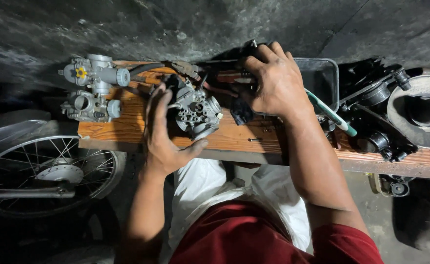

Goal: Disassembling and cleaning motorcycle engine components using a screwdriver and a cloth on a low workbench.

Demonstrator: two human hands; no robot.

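My left hand [162, 132] curls around a grey metal carburettor [198, 111] that rests on a wooden bench [127, 128], thumb under its near side and fingers over its far left side. My right hand [274, 80] lies palm down over a pile of dark parts and tools at the back of the bench, fingers bent into them; what the fingers grip is hidden. A small black piece [241, 111] lies just below that hand.
Two more carburettors [93, 73] [90, 106] stand at the bench's left end. A dark tray [322, 78], a green-and-white handled tool [330, 112] and black engine parts [386, 122] fill the right. A spoked motorcycle wheel [48, 171] stands at lower left.
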